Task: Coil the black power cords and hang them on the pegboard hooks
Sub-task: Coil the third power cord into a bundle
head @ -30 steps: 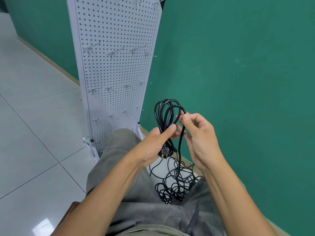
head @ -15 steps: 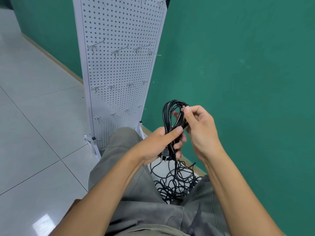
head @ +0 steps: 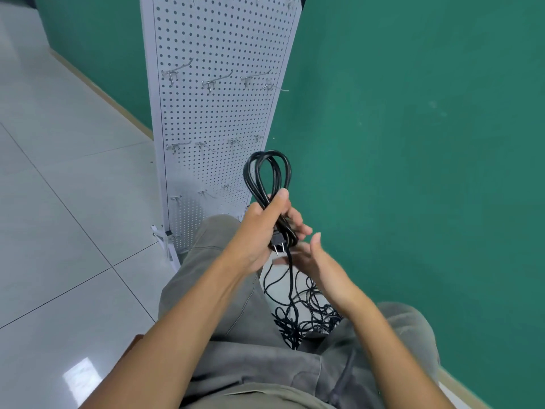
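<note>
My left hand [head: 259, 231] grips the coil [head: 267, 178] upright, just before the pegboard [head: 218, 113] edge. My right hand [head: 321, 261] is spread below it, over the floor tangle [head: 306, 317].

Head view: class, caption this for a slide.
Left hand grips a coiled black cord; right hand open beside it.

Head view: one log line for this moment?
left hand: grips coiled cord | right hand: open below | hooks: bare
</note>
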{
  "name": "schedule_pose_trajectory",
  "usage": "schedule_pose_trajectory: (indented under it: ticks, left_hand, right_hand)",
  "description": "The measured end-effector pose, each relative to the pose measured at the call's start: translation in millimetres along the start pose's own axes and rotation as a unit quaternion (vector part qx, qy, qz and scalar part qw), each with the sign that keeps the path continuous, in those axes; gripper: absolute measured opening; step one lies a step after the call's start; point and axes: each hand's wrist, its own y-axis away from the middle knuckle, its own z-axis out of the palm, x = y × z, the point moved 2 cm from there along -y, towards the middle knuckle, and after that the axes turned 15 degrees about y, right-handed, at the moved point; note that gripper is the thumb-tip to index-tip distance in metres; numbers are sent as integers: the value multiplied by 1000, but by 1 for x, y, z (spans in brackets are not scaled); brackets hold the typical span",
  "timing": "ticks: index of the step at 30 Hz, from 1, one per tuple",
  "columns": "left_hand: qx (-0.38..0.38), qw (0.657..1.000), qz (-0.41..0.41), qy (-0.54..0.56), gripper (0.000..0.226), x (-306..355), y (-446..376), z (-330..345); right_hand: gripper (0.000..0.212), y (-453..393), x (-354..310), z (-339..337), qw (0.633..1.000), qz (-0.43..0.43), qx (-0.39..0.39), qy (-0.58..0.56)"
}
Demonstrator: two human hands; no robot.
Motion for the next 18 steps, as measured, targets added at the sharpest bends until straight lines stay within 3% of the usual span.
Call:
schedule_pose_trajectory:
  ticks: [2, 5, 6, 9, 18]
  left_hand:
    - [32, 999, 5, 44, 39, 6, -3, -6]
    - [60, 995, 12, 85, 39, 10, -8, -17]
    - [64, 993, 18, 93, 39, 10, -9, -19]
    - [74, 991, 27, 106, 38, 10, -13, -23]
    - [143, 989, 1, 26, 39, 6, -17, -41]
  right_hand:
    - [67, 1, 17, 6, 998, 22, -27, 43]
    - [23, 2, 23, 10, 994, 10, -20, 107]
    - [18, 0, 24, 10, 993, -2, -4, 116]
    - [30, -1, 22, 4, 993, -22, 55, 106]
    - [17, 18, -29, -34, 979, -90, 177, 34]
